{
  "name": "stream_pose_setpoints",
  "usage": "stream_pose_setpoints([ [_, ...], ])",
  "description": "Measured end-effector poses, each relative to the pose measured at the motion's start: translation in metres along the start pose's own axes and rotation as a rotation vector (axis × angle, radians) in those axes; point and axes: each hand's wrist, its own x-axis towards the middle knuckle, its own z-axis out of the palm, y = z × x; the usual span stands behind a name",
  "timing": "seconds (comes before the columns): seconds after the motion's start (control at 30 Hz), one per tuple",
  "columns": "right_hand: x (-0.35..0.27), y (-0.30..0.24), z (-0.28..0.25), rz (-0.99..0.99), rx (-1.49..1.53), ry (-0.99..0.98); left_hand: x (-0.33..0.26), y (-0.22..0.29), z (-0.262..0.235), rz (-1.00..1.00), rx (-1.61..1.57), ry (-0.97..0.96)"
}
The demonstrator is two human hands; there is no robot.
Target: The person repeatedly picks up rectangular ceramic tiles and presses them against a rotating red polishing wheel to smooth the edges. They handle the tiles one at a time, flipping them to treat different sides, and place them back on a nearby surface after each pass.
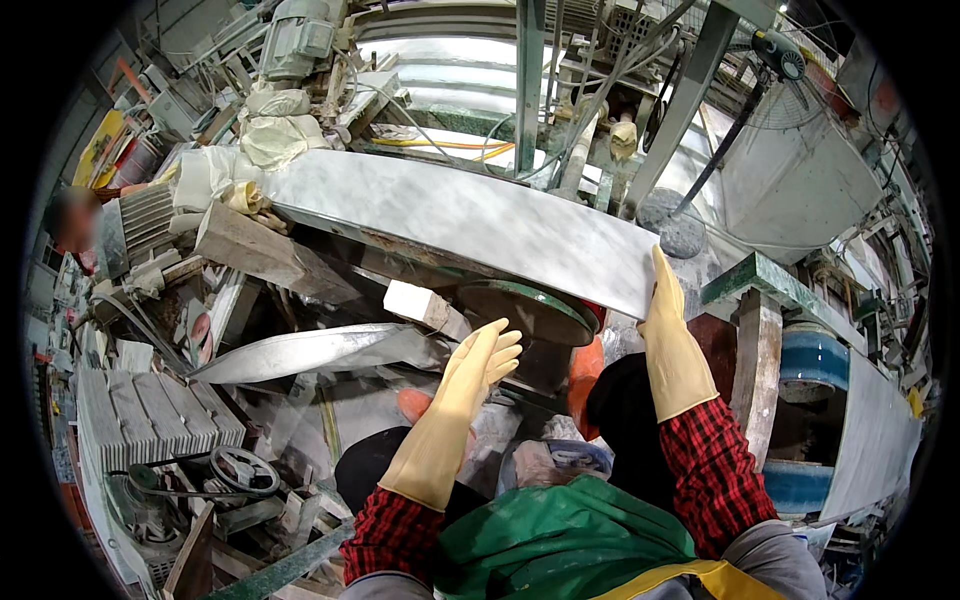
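A long white stone slab (pixel 470 220) with grey veining lies across a bench in front of me. My right hand (pixel 668 300), in a cream rubber glove, rests against the slab's right end with its fingers stretched along that edge. Gloved the same way, my left hand (pixel 478 362) hovers short of the slab's near edge, its fingers spread and nothing in them. Close beside it sits a white-ended block (pixel 425 305). A round green-rimmed disc (pixel 530 310) shows under the slab's near side.
At the left are a wooden beam (pixel 270 255), a curved pale sheet (pixel 310 352) and a handwheel (pixel 245 470). A green-topped stand (pixel 780 290) is at the right, near a fan (pixel 785 100). Metal posts (pixel 530 90) rise behind the slab. Another person is at the far left.
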Motion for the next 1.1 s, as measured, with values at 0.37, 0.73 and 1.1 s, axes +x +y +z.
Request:
stream_pose_setpoints([
  [0.37, 0.04, 0.027, -0.019, 0.026, 0.213, -0.16, 0.004, 0.005, 0.018, 0.01, -0.006, -0.042],
  [0.73, -0.006, 0.013, -0.003, -0.161, -0.158, -0.435, 0.009, -0.001, 0.033, 0.0, 0.054, -0.104],
  [1.1, -0.027, 0.004, 0.011, -0.149, -0.014, -0.452, 0.008, -0.003, 0.015, -0.02, -0.017, -0.038],
])
